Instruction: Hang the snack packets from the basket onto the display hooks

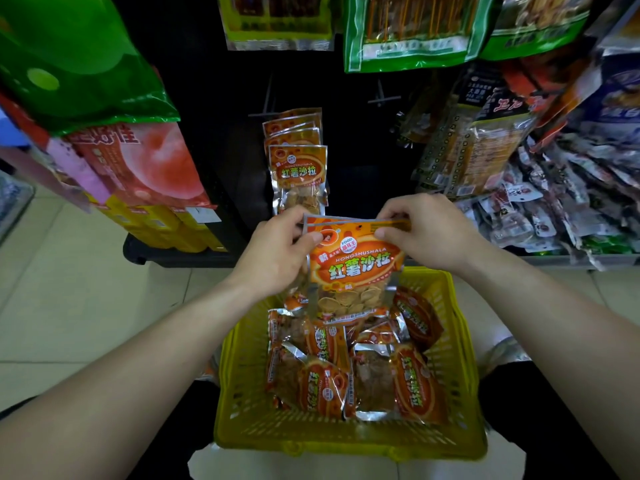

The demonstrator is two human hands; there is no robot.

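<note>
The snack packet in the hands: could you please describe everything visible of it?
The snack packet is a glossy orange pouch with a silver top strip, green lettering and a clear window showing pale round crisps. It hangs upright above the yellow basket, top corners pinched by the left hand and right hand.

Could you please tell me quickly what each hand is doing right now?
Left hand: closed, pinching the top left corner of the orange snack packet above the basket.
Right hand: closed, pinching the same packet's top right edge.

Both hands [277, 251] hold packets [353, 268] above the basket [460, 386] — hung packets [298, 168] behind.
</note>
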